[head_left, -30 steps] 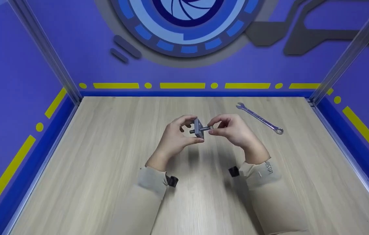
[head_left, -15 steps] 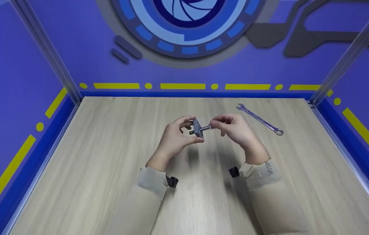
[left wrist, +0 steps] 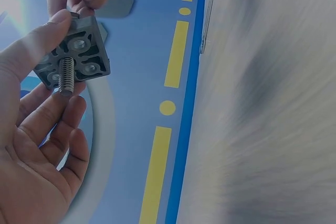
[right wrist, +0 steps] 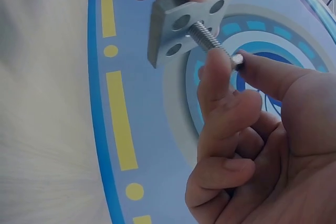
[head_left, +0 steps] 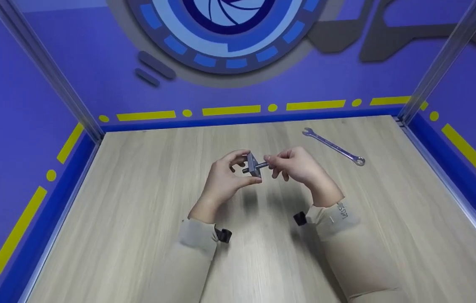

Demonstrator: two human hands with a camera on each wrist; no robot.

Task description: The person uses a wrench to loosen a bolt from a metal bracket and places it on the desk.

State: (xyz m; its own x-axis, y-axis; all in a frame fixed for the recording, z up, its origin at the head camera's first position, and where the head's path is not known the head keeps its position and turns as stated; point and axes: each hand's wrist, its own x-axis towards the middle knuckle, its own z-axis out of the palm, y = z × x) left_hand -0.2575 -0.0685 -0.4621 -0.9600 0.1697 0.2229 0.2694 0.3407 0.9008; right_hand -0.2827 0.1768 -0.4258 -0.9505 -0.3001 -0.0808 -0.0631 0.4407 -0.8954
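Observation:
My left hand (head_left: 223, 179) grips a small square grey metal plate (head_left: 252, 162) by its edges, thumb below and fingers above, over the table. A threaded bolt (right wrist: 205, 35) runs through the plate's centre hole, among several other holes. In the left wrist view, the plate's ribbed back (left wrist: 97, 53) faces the camera and the bolt's threaded end (left wrist: 66, 77) sticks out of it. With thumb and index finger, my right hand (head_left: 299, 166) pinches the bolt at its head (right wrist: 238, 60). A stretch of thread shows between the plate's smooth face and those fingers.
On the wooden table (head_left: 137, 210), a combination wrench (head_left: 334, 145) lies at the back right, beyond my right hand. Blue panels with yellow markings (head_left: 231, 110) enclose the back and sides, with metal posts (head_left: 427, 84) at the corners.
The head view has tilted slightly. My right thumb and fingers have shifted around the bolt head, the other fingers dropping lower. My left hand keeps its grip on the plate.

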